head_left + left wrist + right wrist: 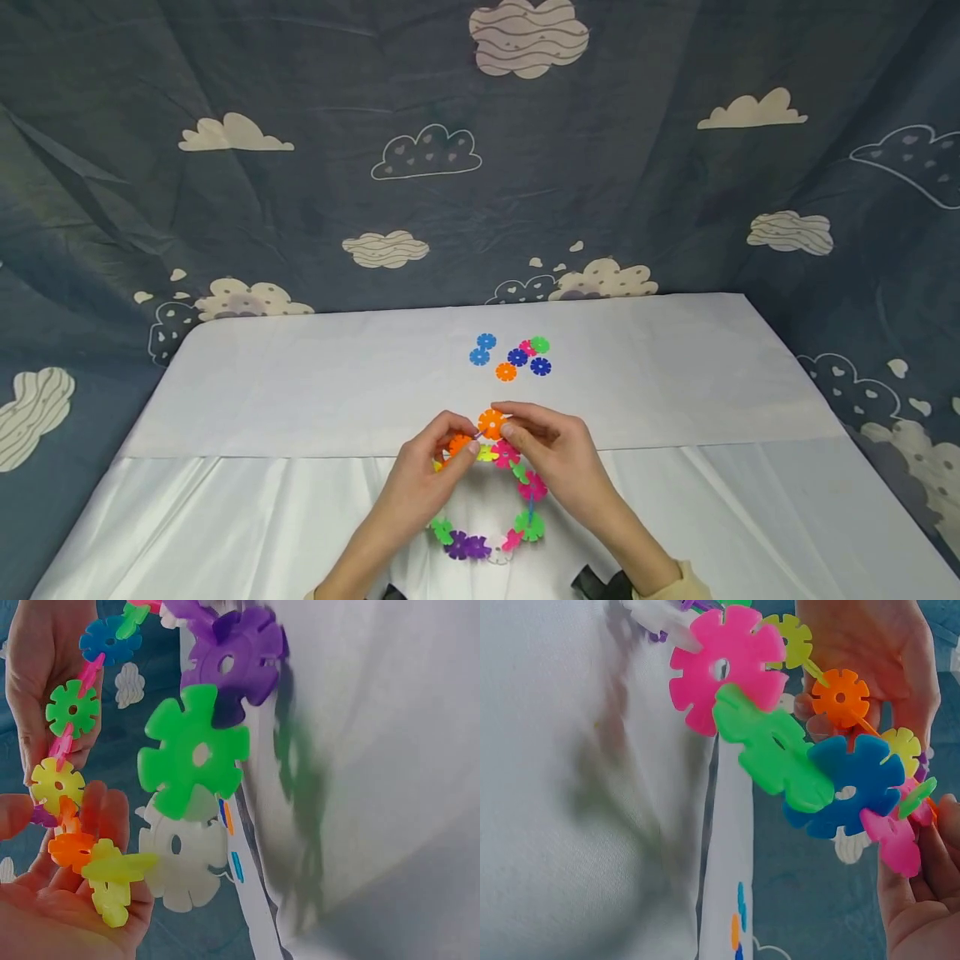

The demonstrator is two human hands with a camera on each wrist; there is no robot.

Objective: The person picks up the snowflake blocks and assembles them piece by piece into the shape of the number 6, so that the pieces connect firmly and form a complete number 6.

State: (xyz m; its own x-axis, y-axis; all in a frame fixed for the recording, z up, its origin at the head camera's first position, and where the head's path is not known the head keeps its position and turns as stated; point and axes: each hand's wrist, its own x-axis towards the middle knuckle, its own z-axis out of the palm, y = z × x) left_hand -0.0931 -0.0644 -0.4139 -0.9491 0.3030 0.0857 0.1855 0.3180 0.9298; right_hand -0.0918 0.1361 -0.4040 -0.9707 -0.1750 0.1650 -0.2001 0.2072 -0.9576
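A ring of interlocked plastic snowflake discs (pixel 477 547), in purple, green, pink, blue, white, yellow and orange, hangs between both hands above the table's front part. My left hand (pixel 423 473) pinches the ring by its upper left, near an orange disc (pixel 459 444). At the top, my right hand (pixel 566 454) pinches another orange disc (pixel 491 423) between thumb and fingers. A purple disc (pixel 43 816) shows between the hands in the left wrist view. Close to the right wrist camera are a pink disc (pixel 697 697) and a blue disc (pixel 862 776). Fingers partly hide the joints.
Beyond the hands, several loose discs lie on the white-covered table (pixel 300 383): light blue (pixel 479 357), dark blue (pixel 541 367), orange (pixel 506 372), green (pixel 540 344) and pink. Behind the table hangs a dark cloud-patterned curtain (pixel 315 200).
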